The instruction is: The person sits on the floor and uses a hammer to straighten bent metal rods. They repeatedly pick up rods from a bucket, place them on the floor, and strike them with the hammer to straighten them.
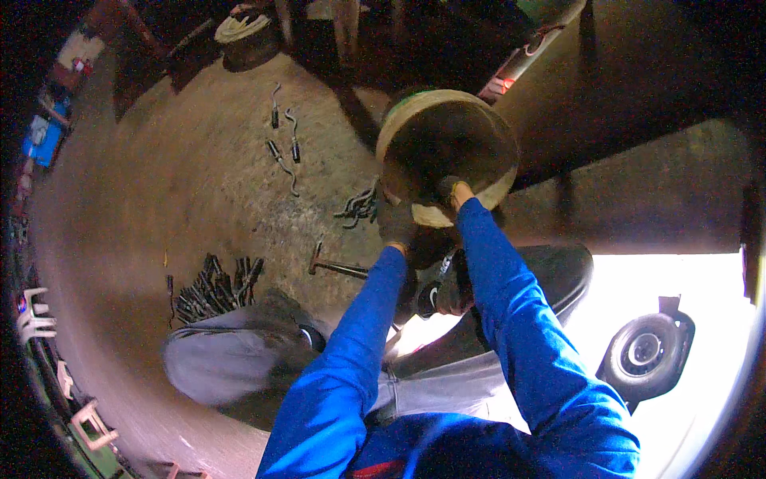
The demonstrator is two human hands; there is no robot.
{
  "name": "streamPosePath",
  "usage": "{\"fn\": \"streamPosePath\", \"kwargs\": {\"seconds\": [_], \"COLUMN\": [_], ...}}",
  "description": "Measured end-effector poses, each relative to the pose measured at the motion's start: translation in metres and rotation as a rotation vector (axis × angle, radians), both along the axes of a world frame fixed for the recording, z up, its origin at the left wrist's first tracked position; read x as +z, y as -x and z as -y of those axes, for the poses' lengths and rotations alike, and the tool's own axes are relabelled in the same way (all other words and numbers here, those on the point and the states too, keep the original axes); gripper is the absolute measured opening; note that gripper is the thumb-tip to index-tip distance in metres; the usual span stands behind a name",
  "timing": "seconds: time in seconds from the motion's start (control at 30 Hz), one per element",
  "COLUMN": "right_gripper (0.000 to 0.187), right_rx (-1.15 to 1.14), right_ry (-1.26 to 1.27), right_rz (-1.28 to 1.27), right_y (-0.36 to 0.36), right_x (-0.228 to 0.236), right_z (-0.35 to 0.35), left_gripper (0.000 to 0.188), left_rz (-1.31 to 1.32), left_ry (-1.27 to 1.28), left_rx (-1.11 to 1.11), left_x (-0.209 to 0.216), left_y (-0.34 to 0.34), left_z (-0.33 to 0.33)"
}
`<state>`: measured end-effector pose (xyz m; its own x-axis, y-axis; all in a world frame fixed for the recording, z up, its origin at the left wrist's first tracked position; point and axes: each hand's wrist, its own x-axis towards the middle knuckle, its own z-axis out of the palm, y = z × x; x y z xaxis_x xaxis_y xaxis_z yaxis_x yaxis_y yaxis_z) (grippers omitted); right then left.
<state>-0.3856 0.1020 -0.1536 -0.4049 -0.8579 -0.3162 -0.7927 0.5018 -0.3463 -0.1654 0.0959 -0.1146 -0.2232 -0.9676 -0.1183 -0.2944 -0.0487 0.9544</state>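
A wide round bucket [508, 160] with a pale rim stands tilted toward me, its inside dark. My left hand [397, 222], in a dark glove, grips the bucket's near left rim. My right hand [452, 188] reaches over the near rim into the bucket; its fingers are lost in shadow, and whether they hold anything is hidden. Beside the left hand lies a small heap of bent metal rods [359, 206]. A hammer [339, 267] rests on the floor by my left forearm.
Several wavy rods with black ends [289, 148] lie spread on the floor. A larger pile of dark rods [211, 291] is near my left knee. A coiled bundle [242, 28] sits at the far left. A wheel [642, 349] stands in the bright area at right.
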Motion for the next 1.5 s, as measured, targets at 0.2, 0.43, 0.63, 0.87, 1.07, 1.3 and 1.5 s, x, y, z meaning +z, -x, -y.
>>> {"fn": "streamPosePath", "kwargs": {"seconds": [0.2,0.43,0.63,0.87,1.07,1.3,1.5], "right_gripper": [0.038,0.038,0.038,0.038,0.038,0.038,0.038], "right_rx": [0.087,0.218,0.286,0.375,0.473,0.507,0.548], "right_ry": [-0.026,-0.062,-0.120,-0.184,-0.187,-0.274,-0.228], "right_rz": [-0.069,-0.204,-0.329,-0.485,-0.633,-0.762,-0.830], "right_y": [-0.002,-0.004,0.013,0.029,0.021,0.029,-0.007], "right_x": [-0.017,-0.033,-0.060,-0.093,-0.109,-0.143,-0.155], "right_z": [0.001,0.008,-0.008,-0.026,-0.007,-0.027,0.019], "left_gripper": [0.064,0.072,0.077,0.077,0.083,0.034,0.052], "left_rz": [0.071,0.046,0.113,0.049,0.302,0.296,0.507], "left_ry": [-0.160,0.020,-0.182,-0.160,-0.141,0.324,0.036], "left_rx": [-0.044,-0.031,-0.010,0.010,-0.129,-0.044,-0.271], "left_x": [0.001,-0.010,-0.001,-0.003,-0.096,-0.102,-0.074], "left_y": [-0.008,-0.020,-0.011,-0.004,-0.017,-0.007,-0.042], "left_z": [0.007,0.011,0.003,-0.005,0.024,0.003,0.041]}}
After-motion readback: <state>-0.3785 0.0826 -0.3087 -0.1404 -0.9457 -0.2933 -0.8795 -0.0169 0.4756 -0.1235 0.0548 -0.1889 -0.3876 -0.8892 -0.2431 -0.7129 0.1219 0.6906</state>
